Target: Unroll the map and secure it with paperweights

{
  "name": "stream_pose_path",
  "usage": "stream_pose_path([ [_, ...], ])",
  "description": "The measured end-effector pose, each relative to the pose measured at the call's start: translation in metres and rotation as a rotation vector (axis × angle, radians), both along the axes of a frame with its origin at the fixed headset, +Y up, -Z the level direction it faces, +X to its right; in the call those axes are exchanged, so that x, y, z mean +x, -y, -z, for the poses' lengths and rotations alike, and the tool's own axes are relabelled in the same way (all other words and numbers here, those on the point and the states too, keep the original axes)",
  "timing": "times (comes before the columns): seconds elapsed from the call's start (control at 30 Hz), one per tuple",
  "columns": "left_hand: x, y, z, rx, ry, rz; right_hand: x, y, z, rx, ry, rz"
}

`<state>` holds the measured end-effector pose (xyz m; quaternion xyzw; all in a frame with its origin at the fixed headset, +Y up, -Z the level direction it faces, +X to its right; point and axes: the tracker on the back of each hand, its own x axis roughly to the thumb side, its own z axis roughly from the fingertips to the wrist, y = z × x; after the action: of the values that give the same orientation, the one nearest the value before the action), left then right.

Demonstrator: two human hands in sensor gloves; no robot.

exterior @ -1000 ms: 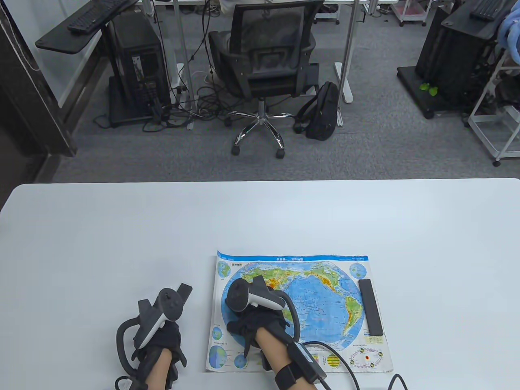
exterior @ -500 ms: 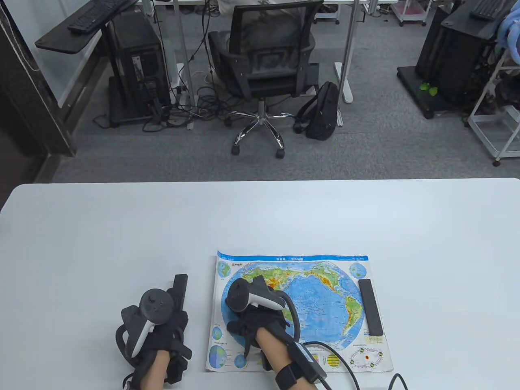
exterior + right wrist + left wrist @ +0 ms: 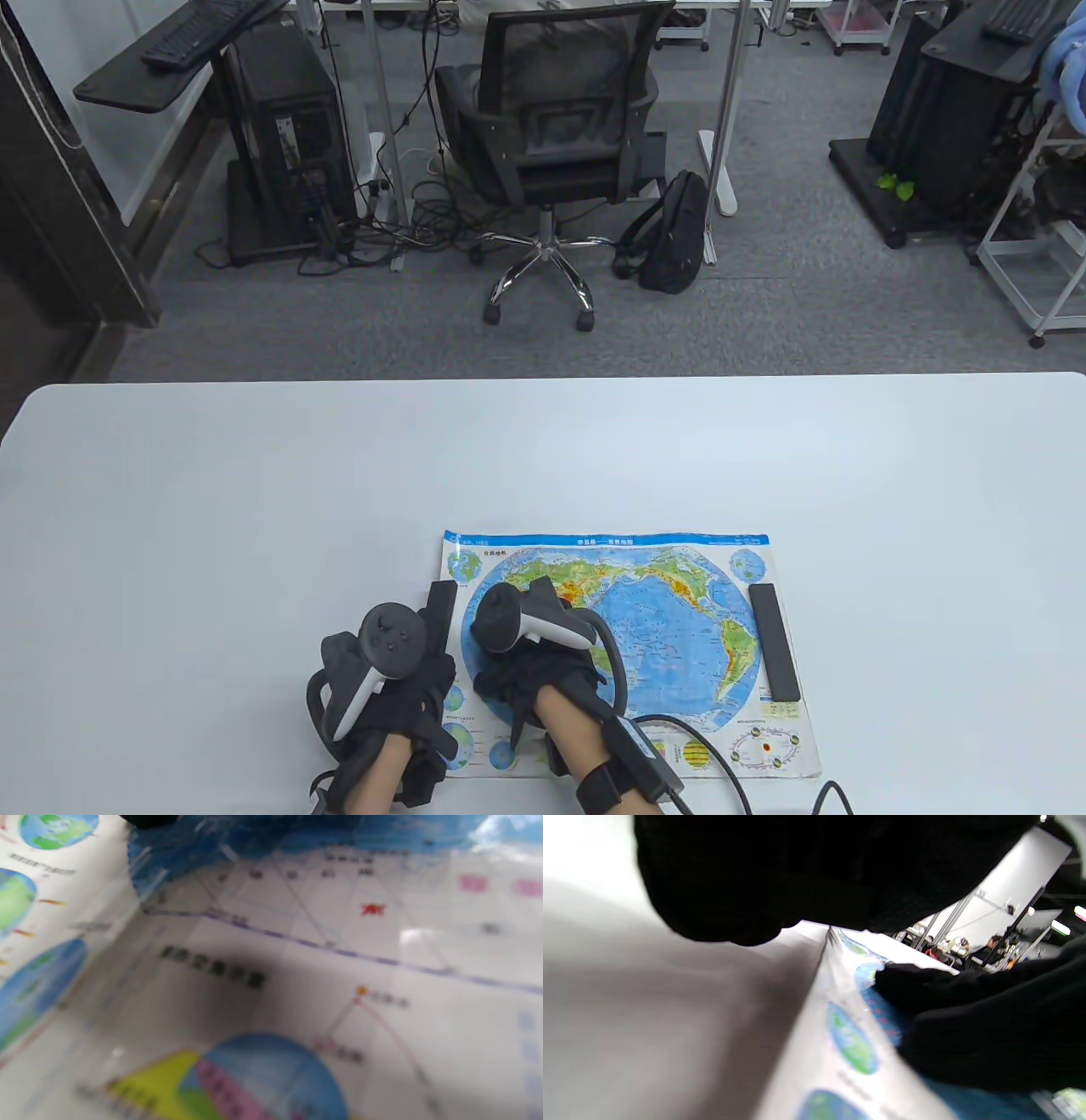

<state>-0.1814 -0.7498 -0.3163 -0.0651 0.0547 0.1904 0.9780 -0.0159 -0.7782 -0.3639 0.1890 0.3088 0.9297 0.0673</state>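
The world map (image 3: 670, 611) lies unrolled flat near the table's front edge. A black bar paperweight (image 3: 774, 641) lies along its right edge. My left hand (image 3: 416, 679) grips a second black bar paperweight (image 3: 439, 607) at the map's left edge, bar pointing away from me. My right hand (image 3: 526, 675) rests on the map's left half and presses it down. In the left wrist view the dark glove (image 3: 797, 870) fills the top, with the map's left edge (image 3: 848, 1043) and my right hand's glove (image 3: 967, 1018) below. The right wrist view shows only blurred map print (image 3: 297, 963).
The white table (image 3: 254, 509) stretches wide to the left, right and far side of the map. A cable (image 3: 730, 764) trails from my right wrist over the map's front edge. An office chair (image 3: 551, 144) stands on the floor beyond the table.
My left hand has carried the black bar from the bare table rightwards to the map's left edge. The map's upper left corner now lies flatter. My right hand has stayed put.
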Motion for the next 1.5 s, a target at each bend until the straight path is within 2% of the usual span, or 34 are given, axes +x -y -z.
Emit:
stream_pose_path([
  [0.33,0.017,0.010,0.005,-0.042,0.037,0.127,0.001,0.001,0.000,0.003,0.000,0.009],
  [0.7,0.034,0.018,0.006,-0.032,0.073,0.281,0.001,0.002,-0.001,-0.010,-0.008,0.015],
  [0.87,0.037,0.017,0.007,-0.072,0.087,0.298,0.003,0.003,-0.002,0.000,-0.020,0.024],
  [1.0,0.031,0.018,0.006,-0.037,0.068,0.245,0.006,0.001,-0.001,-0.014,-0.028,0.042],
  [1.13,0.035,0.016,0.007,-0.035,0.085,0.317,0.013,-0.002,-0.001,-0.003,-0.040,0.080],
  [1.3,0.032,0.014,0.009,-0.055,0.087,0.292,0.030,-0.010,-0.005,0.050,-0.034,0.173],
  [1.5,0.023,0.004,0.013,-0.116,0.061,0.201,0.066,-0.040,-0.011,0.116,-0.009,0.292],
])
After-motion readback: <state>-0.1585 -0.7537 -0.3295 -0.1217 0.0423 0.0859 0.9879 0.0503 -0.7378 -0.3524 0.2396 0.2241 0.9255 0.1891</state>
